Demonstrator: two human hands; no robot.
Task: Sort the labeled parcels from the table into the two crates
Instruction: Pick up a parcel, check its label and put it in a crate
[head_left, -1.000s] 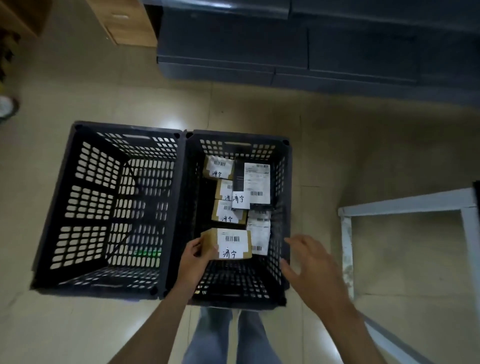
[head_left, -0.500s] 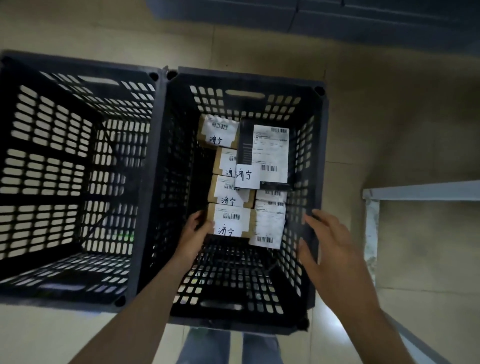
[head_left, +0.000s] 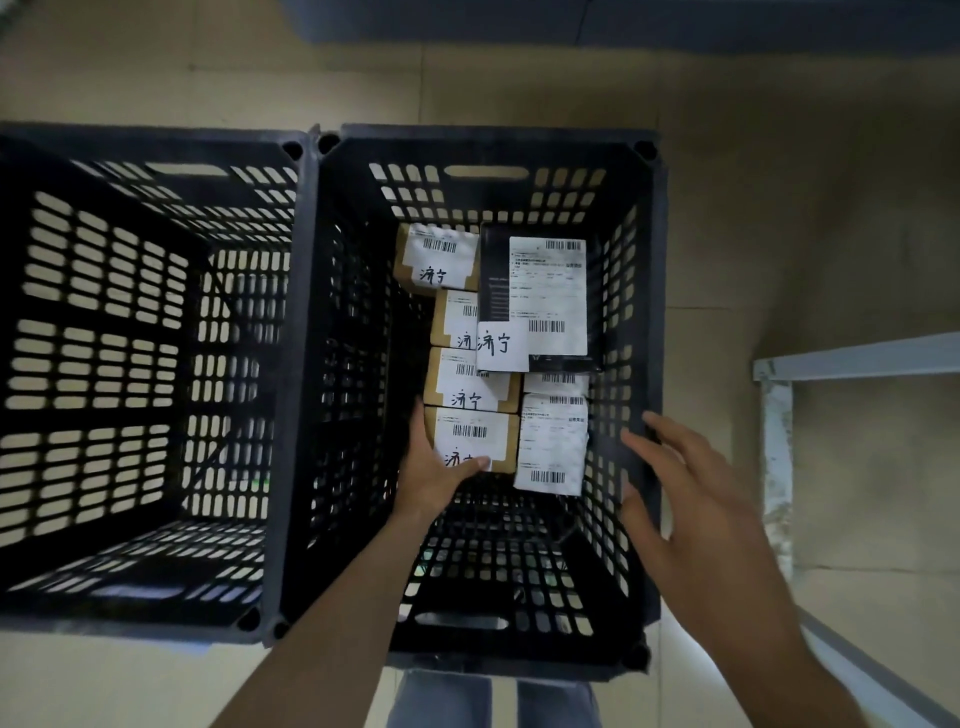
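The left hand grips a small brown parcel by its near-left corner, low in the right crate at the end of a row of parcels. It looks light and stiff, best held across its short sides. The right hand hangs spread and empty at the crate's right wall; the crate floor nearer the person is bare, and the left crate looks empty.

The left crate (its far-left side) is cut off by the frame edge.
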